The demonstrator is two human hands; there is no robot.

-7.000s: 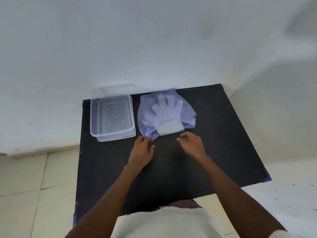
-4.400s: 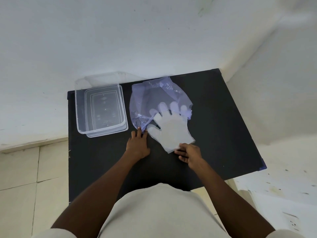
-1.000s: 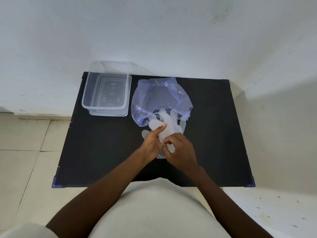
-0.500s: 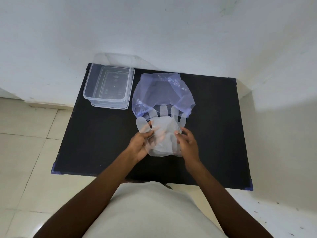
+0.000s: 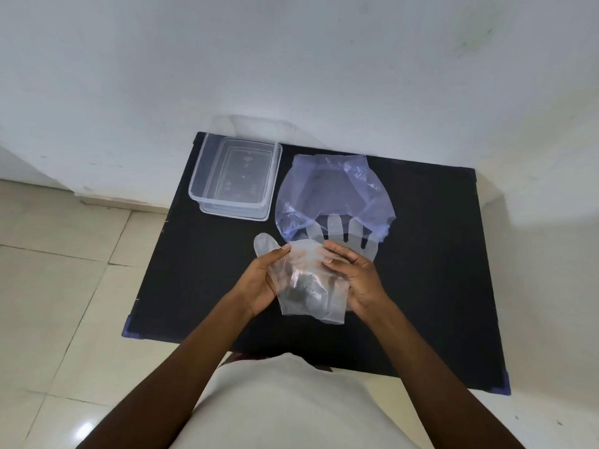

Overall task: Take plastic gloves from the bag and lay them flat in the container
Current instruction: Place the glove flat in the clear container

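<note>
Change: half a second ago the two hands held the glove by its edges; now the right thumb has come over the middle of the glove, and the hands are closer together.
Container (image 5: 207,176): far left of the black table (image 5: 437,270), nothing inside.
Left hand (image 5: 259,280): closed on the glove's left edge.
Plastic glove (image 5: 311,286): between both hands, long axis away from the person, fingers toward the wall, cuff near the body.
Bag (image 5: 334,196): beyond the glove, its mouth over the fingertips.
Right hand (image 5: 356,277): closed on the glove's right side.
</note>
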